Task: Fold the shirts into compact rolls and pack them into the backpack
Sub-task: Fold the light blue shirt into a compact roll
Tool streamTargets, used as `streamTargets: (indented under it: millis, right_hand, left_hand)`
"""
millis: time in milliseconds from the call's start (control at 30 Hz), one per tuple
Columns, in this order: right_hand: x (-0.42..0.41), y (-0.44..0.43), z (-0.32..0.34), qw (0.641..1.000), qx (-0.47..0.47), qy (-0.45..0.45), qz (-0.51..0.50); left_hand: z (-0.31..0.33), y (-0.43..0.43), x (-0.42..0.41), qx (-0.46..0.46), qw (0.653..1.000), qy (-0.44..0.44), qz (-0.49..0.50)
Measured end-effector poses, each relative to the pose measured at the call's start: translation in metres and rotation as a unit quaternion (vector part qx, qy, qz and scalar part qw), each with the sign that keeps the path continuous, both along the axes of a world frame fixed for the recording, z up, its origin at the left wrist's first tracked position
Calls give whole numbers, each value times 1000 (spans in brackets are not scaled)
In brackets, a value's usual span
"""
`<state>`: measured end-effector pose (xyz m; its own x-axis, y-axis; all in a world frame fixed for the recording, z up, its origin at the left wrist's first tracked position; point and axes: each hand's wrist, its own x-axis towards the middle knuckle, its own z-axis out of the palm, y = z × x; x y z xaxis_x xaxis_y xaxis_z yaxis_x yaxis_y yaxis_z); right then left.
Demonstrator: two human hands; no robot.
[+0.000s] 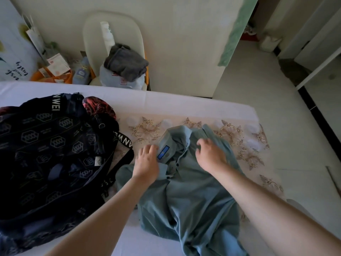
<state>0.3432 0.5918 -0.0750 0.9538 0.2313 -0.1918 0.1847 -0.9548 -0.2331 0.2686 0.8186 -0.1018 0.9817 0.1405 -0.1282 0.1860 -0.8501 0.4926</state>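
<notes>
Teal shirt (193, 196) is gripped by both hands. Left hand (146, 161) fingers are curled beside blue label (163, 152), right hand (210, 156) fingers are curled into fabric. Backpack (46, 154) is seen left of the left fingers.

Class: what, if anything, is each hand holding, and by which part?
Right hand grips the teal shirt near its collar end. Left hand rests beside the blue patch; a grip cannot be told.

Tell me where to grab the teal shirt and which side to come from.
Grip the teal shirt along its far end, either side of the button line near the blue label, reaching from the near side. That end lies away from the person and the body is bunched, so lifting there should shake it flat.
</notes>
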Motion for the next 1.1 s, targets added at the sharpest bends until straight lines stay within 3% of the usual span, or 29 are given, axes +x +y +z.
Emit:
streamTargets:
  millis: [133,267,367,500,633,733,833,900,1000,1100]
  right_hand:
    - [46,40,-5,996,40,-22,77]
    - [77,68,-11,997,-19,20,77]
    - [89,68,-17,996,-44,33,72]
    - [88,52,0,996,67,53,-27]
    - [78,39,44,976,156,58,-143]
    - [67,29,78,960,218,57,-163]
    - [48,19,121,920,340,53,-187]
    - [34,11,153,884,412,47,-215]
    - [8,1,193,838,497,76,-213]
    - [-18,-9,218,904,409,65,-107]
  left_hand:
    - [-7,27,14,61,979,189,33]
    - [-12,34,22,42,967,248,33]
    - [-5,35,22,19,979,197,42]
    - [23,37,28,19,993,63,99]
    - [72,39,42,-47,985,7,168]
    - [110,35,53,-80,990,17,116]
    - [158,34,49,-163,981,102,-2]
    - [186,39,40,-104,978,141,-115]
    - [215,46,29,10,984,41,-174]
    - [247,44,20,-10,992,-75,-98]
